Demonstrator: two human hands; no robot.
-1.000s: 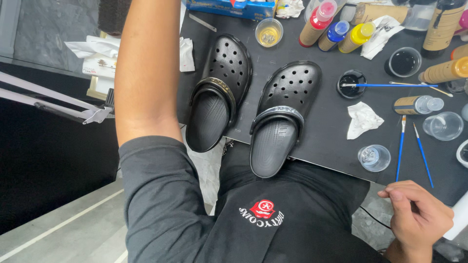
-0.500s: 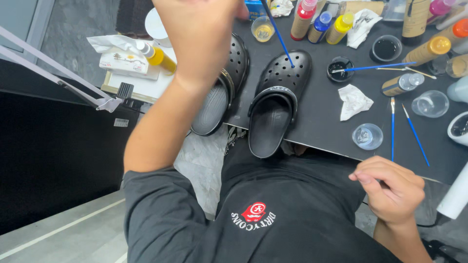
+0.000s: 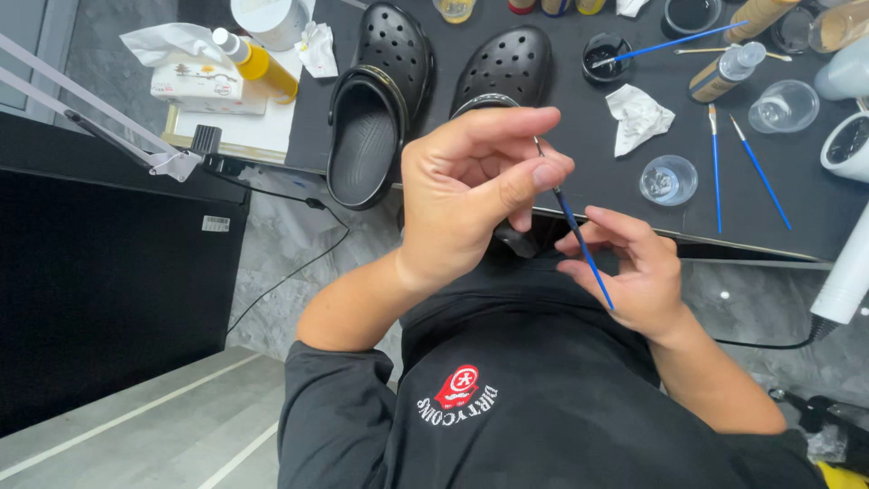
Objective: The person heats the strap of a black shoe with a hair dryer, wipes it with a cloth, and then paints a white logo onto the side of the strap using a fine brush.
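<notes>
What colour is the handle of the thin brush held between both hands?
Blue, with a dark section toward the bristle end, on the thin brush; the head view, the only one, shows it.
</notes>
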